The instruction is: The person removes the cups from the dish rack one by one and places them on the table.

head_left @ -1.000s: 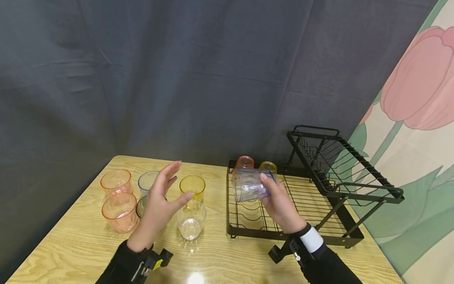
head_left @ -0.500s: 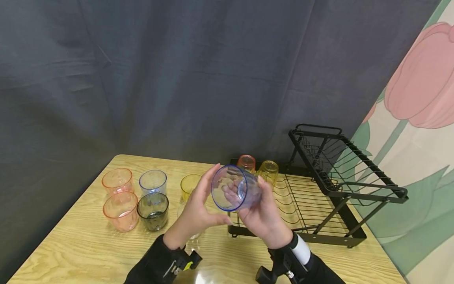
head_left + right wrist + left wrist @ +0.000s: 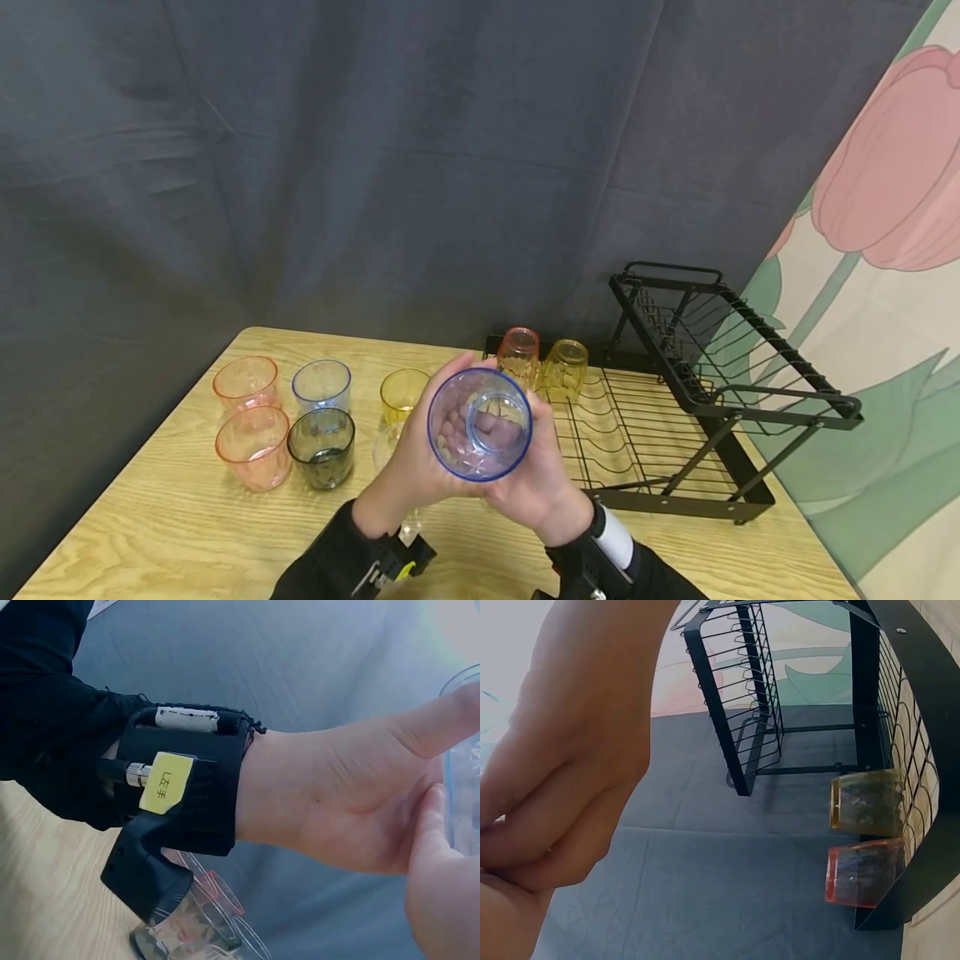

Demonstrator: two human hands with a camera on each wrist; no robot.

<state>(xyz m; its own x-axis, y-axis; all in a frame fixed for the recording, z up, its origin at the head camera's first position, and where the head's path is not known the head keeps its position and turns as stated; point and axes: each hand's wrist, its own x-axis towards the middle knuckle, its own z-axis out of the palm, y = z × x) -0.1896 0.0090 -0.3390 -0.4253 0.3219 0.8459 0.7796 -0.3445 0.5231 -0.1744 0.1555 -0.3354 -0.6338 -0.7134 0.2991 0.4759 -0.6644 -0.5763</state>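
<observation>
The left hand [image 3: 422, 460] curls round the left side of a blue-rimmed cup [image 3: 480, 425], and the right hand [image 3: 543, 479] curls round its right side. The cup is held above the table [image 3: 172, 533], between the palms, tilted so that its mouth faces the near side.

Beyond the left forearm stand upright cups: in the near row, from left, an orange cup [image 3: 252, 450], a dark cup [image 3: 322, 450] and a clear cup [image 3: 384, 446] mostly hidden by the left hand. Behind them are a second orange cup [image 3: 246, 385], a blue cup [image 3: 322, 383] and a yellow cup [image 3: 402, 393].

A black rack [image 3: 675, 503] stands on the right, with a red cup [image 3: 519, 354] and another yellow cup [image 3: 564, 371] upside down at its far left corner. A dark curtain [image 3: 390, 183] hangs farthest back.
</observation>
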